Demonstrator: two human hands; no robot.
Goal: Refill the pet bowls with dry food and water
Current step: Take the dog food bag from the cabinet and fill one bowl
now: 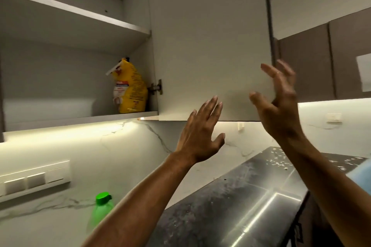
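Nearest, at the lower left, a green-capped plastic bottle [101,209] stands against the marbled wall, with a row of wall switches [34,181] to its left. To the right runs a steel cooker hood [251,196], its top speckled. Both arms reach up: the left hand [200,136] is open with fingers spread and holds nothing; the right hand [279,104] is open too, fingers curled by the edge of the open cabinet door [210,46]; contact is unclear. Farther, on the cabinet's bottom shelf [80,119] at its right end, stands a yellow dry food bag [131,88], upright, beside the hinge [156,87].
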